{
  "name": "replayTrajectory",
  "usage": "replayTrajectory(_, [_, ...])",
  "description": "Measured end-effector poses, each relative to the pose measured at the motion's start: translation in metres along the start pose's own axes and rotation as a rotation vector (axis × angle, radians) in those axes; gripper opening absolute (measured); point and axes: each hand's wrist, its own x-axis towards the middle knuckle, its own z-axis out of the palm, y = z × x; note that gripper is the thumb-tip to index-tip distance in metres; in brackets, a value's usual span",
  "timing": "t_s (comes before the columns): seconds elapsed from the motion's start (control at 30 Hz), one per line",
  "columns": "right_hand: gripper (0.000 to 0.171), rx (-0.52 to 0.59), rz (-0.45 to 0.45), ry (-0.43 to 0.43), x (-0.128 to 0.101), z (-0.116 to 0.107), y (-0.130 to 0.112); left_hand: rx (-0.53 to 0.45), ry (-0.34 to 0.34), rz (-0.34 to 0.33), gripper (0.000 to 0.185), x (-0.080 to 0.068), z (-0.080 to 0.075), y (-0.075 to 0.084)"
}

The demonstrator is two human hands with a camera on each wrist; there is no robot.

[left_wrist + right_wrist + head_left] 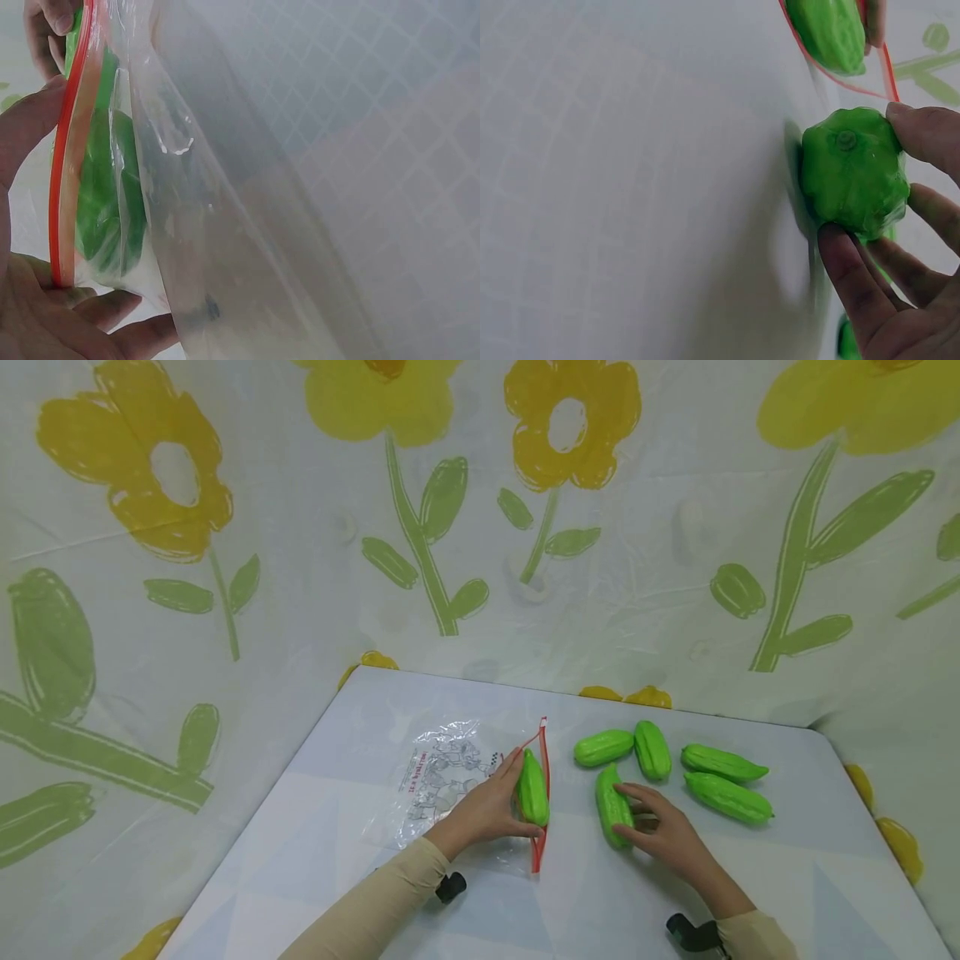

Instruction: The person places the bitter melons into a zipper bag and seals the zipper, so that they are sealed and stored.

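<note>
Your left hand [486, 810] lay at the mouth of the bag [442, 777], fingers and thumb curled round a gourd [533, 787] that sat in the opening, just inside the red zip strip [545, 793]. In the left wrist view the strip [66, 172] ran between your thumb and fingertips, with the gourd [105, 202] showing green through the plastic [195, 225].

Your right hand [663, 831] was to the right of the bag, fingers spread and bent round a second gourd [612, 806] lying on the table [825, 877]. The right wrist view showed its stem end [853, 172] pinched between your thumb [855, 277] and fingertips [926, 131], the gourd touching the table.

Four more gourds lay further right of the bag, beyond your right hand: two close together [603, 747] [652, 749], and two side by side [723, 763] [727, 797] near the far right.

The bag lay flat, with print on it, left of your left hand.
</note>
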Motion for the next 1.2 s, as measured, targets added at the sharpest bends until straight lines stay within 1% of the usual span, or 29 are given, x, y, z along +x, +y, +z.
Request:
replayTrajectory(0.13, [0.065, -0.018, 0.007, -0.002, 0.0009, 0.0014, -0.0001, 0.005, 0.003, 0.008, 0.123, 0.0013, 0.0014, -0.0017])
replayTrajectory(0.37, [0.066, -0.046, 0.151, -0.037, 0.0004, 0.0016, -0.0034, 0.01, 0.0, 0.002, 0.123, 0.0021, 0.0024, -0.0019])
replayTrajectory(0.43, [0.067, -0.047, 0.164, -0.039, 0.0005, 0.0015, -0.0041, 0.011, 0.001, 0.001, 0.123, 0.0017, 0.002, -0.0014])
replayTrajectory(0.67, [0.071, -0.082, 0.114, -0.047, 0.0008, 0.0014, -0.0075, 0.01, -0.004, 0.001, 0.122, 0.0009, 0.0017, -0.0009])
replayTrajectory(0.8, [0.07, -0.088, 0.099, -0.043, 0.0011, 0.0021, -0.0088, 0.005, 0.001, 0.0, 0.122, 0.0013, 0.0014, -0.0016])
replayTrajectory(1.2, [0.068, -0.08, 0.113, -0.041, 0.0012, 0.0046, -0.0067, -0.011, -0.001, -0.002, 0.123, 0.0007, 0.0007, -0.0013])
